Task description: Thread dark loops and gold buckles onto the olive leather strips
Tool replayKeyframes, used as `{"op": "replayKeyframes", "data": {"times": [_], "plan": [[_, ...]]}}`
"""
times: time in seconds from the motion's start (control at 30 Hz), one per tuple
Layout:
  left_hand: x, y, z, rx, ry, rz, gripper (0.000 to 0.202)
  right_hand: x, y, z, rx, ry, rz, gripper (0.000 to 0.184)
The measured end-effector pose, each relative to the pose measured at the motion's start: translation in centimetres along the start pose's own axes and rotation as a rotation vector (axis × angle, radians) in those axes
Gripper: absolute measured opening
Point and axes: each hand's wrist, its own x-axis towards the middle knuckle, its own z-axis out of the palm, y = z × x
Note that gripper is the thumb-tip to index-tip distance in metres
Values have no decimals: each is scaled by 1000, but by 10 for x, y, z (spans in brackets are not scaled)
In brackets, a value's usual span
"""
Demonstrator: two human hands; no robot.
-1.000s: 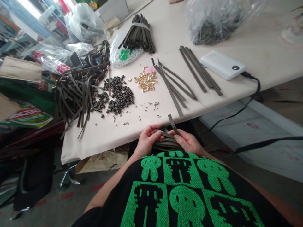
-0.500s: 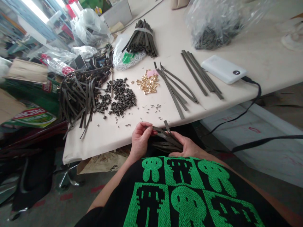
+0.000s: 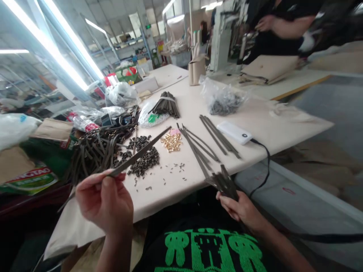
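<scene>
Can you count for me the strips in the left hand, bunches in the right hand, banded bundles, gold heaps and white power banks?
Dark strip in the left hand: 1
Bunch of strips in the right hand: 1
Banded bundle: 1
Gold heap: 1
White power bank: 1
Total: 5

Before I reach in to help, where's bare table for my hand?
Bare: right of the white device and its cable; between the banded bundle and the bag to its right. Crowded: left, with strap pile and dark loops.

Dark grey strip (image 3: 140, 153), gold fittings (image 3: 171, 142)
</scene>
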Motion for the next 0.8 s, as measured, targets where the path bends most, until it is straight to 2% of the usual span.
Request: {"op": "replayKeyframes", "data": {"times": [0.07,0.1,0.2,0.27,0.33,0.43,0.53,0.6,0.63,0.7,0.77,0.8], "plan": [[-13,3,10,50,-158,123,18,-3,-17,-2,252,15,-13,30],[-23,5,15,76,-310,138,19,-3,-27,-1,350,21,-45,30],[-55,4,29,115,-870,103,30,-2,-57,1,539,59,-121,32],[-74,-1,33,90,-1109,133,35,2,-72,0,611,95,-140,33],[-90,-9,35,62,-1241,163,34,6,-78,-1,638,136,-140,34],[-107,-20,36,46,-1402,126,30,12,-74,-5,622,221,-153,37],[-121,-26,39,53,-1548,72,26,13,-68,-14,498,235,-226,35],[-129,-30,42,85,-1592,-40,20,11,-67,-25,282,137,-292,28],[-131,-32,43,106,-1566,-158,18,9,-68,-30,145,56,-319,24],[-132,-37,45,91,-1395,-504,25,5,-71,-40,-126,-120,-349,17],[-127,-41,45,-6,-1140,-856,38,1,-74,-45,-327,-282,-353,13],[-124,-44,45,-62,-1025,-984,43,-1,-75,-44,-398,-354,-344,12]]}}
